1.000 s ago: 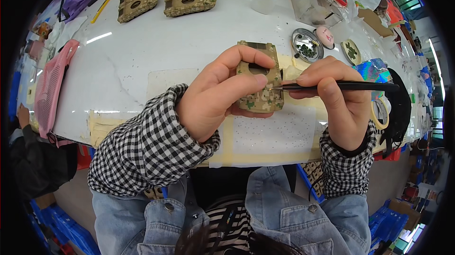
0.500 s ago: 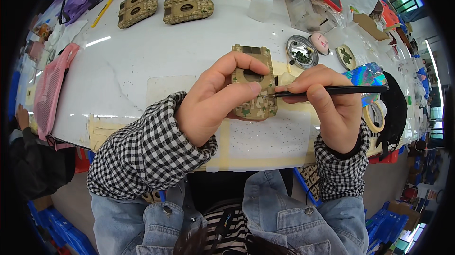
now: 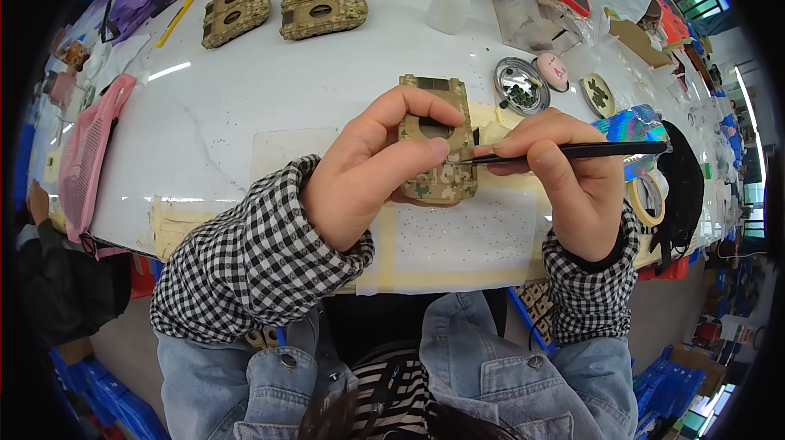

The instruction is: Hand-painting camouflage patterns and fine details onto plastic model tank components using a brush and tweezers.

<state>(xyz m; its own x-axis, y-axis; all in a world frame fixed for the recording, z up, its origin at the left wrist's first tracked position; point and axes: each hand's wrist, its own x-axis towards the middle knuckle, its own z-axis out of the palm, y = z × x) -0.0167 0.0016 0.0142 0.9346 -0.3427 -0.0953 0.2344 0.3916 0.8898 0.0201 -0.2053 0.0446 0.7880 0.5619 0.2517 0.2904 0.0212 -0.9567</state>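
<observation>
My left hand point(image 3: 372, 162) grips a camouflage-patterned model tank hull point(image 3: 441, 180) by its left side, thumb and forefinger lying over the top near the round opening. A pair of black tweezers point(image 3: 589, 150) is pinched in my right hand point(image 3: 564, 174). Their thin tip meets the hull's upper surface near its right edge, just beside my left thumb. Whether the tip holds a small part is too small to tell. Below the hull lies a white sheet point(image 3: 466, 248) dotted with tiny dark specks and bordered by yellowish tape.
More camouflage hulls point(image 3: 323, 19) stand at the back left near a yellow knife-like tool point(image 3: 174, 23). To the right are a round dish point(image 3: 536, 80) of small green parts, an oval dish point(image 3: 590, 101), a tape roll point(image 3: 648, 201) and a black bag point(image 3: 679, 186). A pink mesh bag point(image 3: 98, 154) lies left.
The hull and both hands have shifted very slightly. The tweezers have tilted a little, and their tip stays at the hull's right side.
</observation>
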